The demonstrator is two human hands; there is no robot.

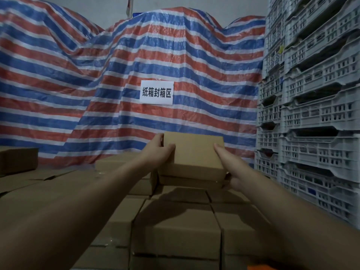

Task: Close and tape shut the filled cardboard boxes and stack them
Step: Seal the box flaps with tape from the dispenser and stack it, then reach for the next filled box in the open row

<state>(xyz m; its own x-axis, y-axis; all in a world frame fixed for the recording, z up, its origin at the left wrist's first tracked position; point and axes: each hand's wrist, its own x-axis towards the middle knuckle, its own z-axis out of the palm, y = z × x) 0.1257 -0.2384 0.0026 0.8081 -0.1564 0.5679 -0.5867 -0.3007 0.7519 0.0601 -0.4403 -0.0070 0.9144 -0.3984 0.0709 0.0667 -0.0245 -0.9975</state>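
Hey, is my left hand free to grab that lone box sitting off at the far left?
Probably not as things stand. Your left hand grips the held box together with your right hand, and the far-left box sits well off to the side, so you would likely set this one down first.

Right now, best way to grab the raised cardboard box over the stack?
Probably as the hands do now: take the raised cardboard box by its two short ends, left hand and right hand coming from opposite sides. Its top is broad and flat, with no handle visible, and the closed boxes below sit tightly packed.
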